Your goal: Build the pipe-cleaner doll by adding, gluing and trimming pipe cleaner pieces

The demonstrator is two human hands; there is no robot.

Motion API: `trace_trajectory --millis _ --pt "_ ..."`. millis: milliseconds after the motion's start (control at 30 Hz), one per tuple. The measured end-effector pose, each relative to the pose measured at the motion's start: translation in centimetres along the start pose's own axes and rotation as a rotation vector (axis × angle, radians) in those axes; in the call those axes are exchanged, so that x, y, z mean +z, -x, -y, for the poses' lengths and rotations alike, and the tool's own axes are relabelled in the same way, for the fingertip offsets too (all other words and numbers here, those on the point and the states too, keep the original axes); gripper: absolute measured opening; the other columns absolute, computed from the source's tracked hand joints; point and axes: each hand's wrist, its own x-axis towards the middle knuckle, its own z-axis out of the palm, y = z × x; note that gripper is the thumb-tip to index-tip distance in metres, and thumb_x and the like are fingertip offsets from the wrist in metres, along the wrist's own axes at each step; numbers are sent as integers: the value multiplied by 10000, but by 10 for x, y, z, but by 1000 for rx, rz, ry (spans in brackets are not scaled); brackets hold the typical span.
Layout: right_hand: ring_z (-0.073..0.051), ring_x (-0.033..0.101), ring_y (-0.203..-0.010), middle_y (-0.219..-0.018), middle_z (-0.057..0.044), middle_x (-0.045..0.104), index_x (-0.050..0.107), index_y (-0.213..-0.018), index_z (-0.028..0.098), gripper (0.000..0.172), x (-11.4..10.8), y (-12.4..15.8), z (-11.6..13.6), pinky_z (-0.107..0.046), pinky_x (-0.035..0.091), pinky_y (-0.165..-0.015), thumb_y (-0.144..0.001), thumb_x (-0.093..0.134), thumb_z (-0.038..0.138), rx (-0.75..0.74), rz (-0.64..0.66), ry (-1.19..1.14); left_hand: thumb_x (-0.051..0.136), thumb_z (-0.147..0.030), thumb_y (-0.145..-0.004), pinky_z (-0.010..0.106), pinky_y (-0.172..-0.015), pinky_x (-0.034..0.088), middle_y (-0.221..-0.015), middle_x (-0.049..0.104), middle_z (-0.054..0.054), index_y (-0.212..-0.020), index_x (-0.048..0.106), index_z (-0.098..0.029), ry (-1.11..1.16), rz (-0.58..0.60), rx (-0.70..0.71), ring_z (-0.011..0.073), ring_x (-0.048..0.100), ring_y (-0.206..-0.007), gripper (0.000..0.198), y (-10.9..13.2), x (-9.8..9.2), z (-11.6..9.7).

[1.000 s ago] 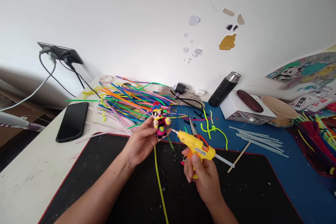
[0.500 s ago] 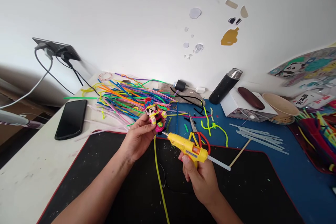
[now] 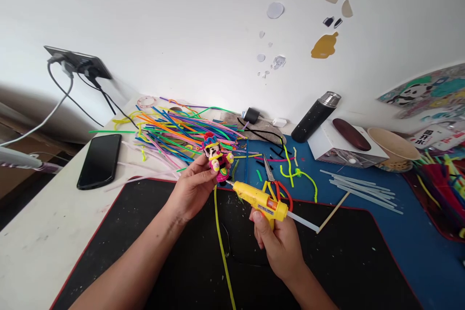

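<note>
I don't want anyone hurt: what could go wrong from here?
The nozzle of the glue gun points toward the doll, close to the left hand; if hot, it might burn that hand or smear the doll. The scissors lie just beyond the glue gun, so a forward swing might knock them.

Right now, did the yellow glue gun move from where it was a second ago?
Yes: judged against the scissors, the yellow glue gun has moved left and slightly down in the view, covering less of them.
</note>
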Motion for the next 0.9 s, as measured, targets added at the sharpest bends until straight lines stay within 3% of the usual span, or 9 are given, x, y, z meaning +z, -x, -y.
trace_trajectory --millis 233,900 --pt "-155 466 -463 -493 28 511 675 -829 215 416 0 -1 1 -290 373 -466 -1023 609 577 -17 -18 20 847 -96 -748 303 -906 538 -1065 791 66 -1085 805 -182 8 -15 -10 205 727 -962 350 1 2 0" --pt "-142 469 -418 -455 40 476 655 -740 219 504 1 -3 7 -263 403 -448 -1053 526 593 -86 -18 149 868 -98 -734 294 -894 547 -1079 789 75 -1088 803 -188 12 -23 -6 207 720 -984 371 -1 -5 4"
